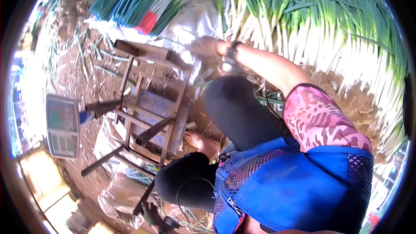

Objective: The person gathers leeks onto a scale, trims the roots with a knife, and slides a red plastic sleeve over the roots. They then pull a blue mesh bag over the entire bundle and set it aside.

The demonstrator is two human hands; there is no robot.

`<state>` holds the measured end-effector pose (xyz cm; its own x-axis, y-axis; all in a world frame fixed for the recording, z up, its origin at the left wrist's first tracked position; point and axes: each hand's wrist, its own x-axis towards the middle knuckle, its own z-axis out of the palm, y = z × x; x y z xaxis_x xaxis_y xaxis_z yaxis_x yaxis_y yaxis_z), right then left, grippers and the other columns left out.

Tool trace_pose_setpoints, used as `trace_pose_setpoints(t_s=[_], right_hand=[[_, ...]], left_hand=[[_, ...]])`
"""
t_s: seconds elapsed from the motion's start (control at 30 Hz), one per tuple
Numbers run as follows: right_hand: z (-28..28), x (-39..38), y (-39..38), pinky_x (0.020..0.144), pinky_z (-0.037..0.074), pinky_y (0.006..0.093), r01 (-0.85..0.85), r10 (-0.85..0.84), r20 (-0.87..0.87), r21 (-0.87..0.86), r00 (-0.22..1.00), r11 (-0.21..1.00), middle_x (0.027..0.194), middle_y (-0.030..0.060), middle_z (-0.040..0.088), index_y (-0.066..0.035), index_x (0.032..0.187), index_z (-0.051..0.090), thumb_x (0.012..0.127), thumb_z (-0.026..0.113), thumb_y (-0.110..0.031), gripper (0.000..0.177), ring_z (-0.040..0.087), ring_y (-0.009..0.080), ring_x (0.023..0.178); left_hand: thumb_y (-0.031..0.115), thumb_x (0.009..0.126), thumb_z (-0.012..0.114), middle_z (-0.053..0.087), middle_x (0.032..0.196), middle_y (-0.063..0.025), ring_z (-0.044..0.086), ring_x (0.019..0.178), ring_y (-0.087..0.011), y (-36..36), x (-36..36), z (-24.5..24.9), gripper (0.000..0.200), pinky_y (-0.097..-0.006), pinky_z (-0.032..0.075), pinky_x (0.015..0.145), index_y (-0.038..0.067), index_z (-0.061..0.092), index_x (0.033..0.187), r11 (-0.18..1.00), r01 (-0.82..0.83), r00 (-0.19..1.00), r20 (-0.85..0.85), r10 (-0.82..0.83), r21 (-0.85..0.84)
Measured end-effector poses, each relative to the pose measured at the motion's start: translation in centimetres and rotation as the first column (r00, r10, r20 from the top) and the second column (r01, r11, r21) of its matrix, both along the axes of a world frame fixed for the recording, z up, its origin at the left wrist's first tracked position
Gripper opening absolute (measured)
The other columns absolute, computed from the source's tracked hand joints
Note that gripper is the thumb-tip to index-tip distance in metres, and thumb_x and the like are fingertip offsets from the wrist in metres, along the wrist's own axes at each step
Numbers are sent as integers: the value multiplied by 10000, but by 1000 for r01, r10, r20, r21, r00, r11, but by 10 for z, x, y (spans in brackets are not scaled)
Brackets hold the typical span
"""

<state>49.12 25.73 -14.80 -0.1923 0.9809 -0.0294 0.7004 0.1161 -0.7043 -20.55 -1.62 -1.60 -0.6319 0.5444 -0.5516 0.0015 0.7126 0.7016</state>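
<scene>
My right hand (203,45), smeared by motion, is stretched out beside a crumpled white sheet (190,24), between a bound bundle of green onions (134,0) and a long row of loose ones (303,30). A dark watch is on that wrist. Whether this hand holds anything is not clear. Low in the view my left hand (151,214) looks dark, close to the lower end of a metal leg of the brown frame (173,117). Its fingers are too dim to make out. Red tape wraps the bundle.
A scale display (63,125) stands on the left, joined to the metal frame. My bent knees and a bare foot (201,143) are beside the frame. Pale sacks (121,195) lie at lower left. Leaf scraps litter the brown soil (82,91).
</scene>
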Motion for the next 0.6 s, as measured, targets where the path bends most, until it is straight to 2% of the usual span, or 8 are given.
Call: trace_pose_setpoints(t_s=[0.03, 0.1, 0.2, 0.3, 0.33, 0.43, 0.47, 0.6], right_hand=[[8, 18, -43, 736, 523, 301, 43, -44, -8, -132, 999, 990, 895, 121, 663, -117, 1222, 572, 980, 471, -344, 346, 647, 198, 866], [-46, 66, -104, 634, 507, 308, -135, 246, 503, -248, 829, 959, 734, 51, 638, -83, 1023, 611, 991, 443, -359, 325, 636, 203, 675], [-64, 117, -228, 757, 511, 429, 564, -451, 397, -753, 800, 339, 891, 156, 687, 5, 957, 682, 893, 514, -539, 573, 647, 225, 708], [-130, 158, -298, 930, 475, 436, 517, -163, 531, -633, 831, 576, 1088, 191, 666, 6, 1022, 661, 892, 509, -554, 595, 661, 315, 915], [-129, 159, -310, 965, 464, 428, 600, -312, 533, -539, 786, 591, 1132, 199, 654, 5, 1048, 650, 892, 543, -513, 551, 650, 344, 993], [-102, 153, -297, 969, 462, 412, 758, -624, 466, -549, 628, 352, 1220, 213, 610, -11, 1253, 532, 902, 560, -447, 560, 584, 360, 1133], [-96, 149, -286, 967, 463, 411, 783, -677, 458, -546, 576, 297, 1220, 216, 609, -14, 1282, 507, 905, 555, -442, 572, 585, 360, 1131], [-145, 157, -246, 930, 485, 440, 870, -692, 527, -302, 493, 390, 1130, 242, 639, 6, 1317, 438, 922, 525, -437, 600, 622, 365, 1061]], left_hand=[[245, 985, 511, 572, 1236, -103, 605, 988, -230, 12, 37, 27, 426, -338, 513, 807, 57, 453, 1364, 983, -86, 996, -26, 83, -160], [249, 972, 532, 564, 1247, -161, 584, 1081, -260, 11, 98, 94, 479, -375, 484, 909, -32, 439, 1349, 949, 225, 974, 56, -218, -221], [384, 912, 635, 502, 1351, -204, 564, 1157, -359, 31, 131, 154, 703, -454, 453, 996, 35, 335, 1444, 716, 694, 720, 81, -689, -79], [297, 976, 480, 612, 1102, -145, 617, 955, -216, 72, 201, 161, 472, -324, 491, 826, -25, 455, 1320, 693, 716, 688, -252, -680, 86], [268, 997, 429, 649, 1018, -125, 634, 887, -168, 89, 231, 164, 426, -281, 504, 769, -45, 494, 1278, 670, 729, 668, -359, -652, 141], [85, 970, 465, 612, 1161, -142, 600, 1046, -215, 133, 342, 159, 335, -293, 471, 918, -42, 517, 1275, 473, 869, 491, -135, -860, 145], [32, 960, 441, 614, 1161, -147, 602, 1054, -215, 147, 364, 144, 336, -297, 474, 931, -52, 512, 1278, 256, 949, 283, -138, -949, 183], [23, 955, 521, 627, 1144, -109, 591, 1043, -155, 187, 440, 73, 346, -274, 470, 932, -28, 512, 1297, 131, 971, 96, 172, -980, 202]])
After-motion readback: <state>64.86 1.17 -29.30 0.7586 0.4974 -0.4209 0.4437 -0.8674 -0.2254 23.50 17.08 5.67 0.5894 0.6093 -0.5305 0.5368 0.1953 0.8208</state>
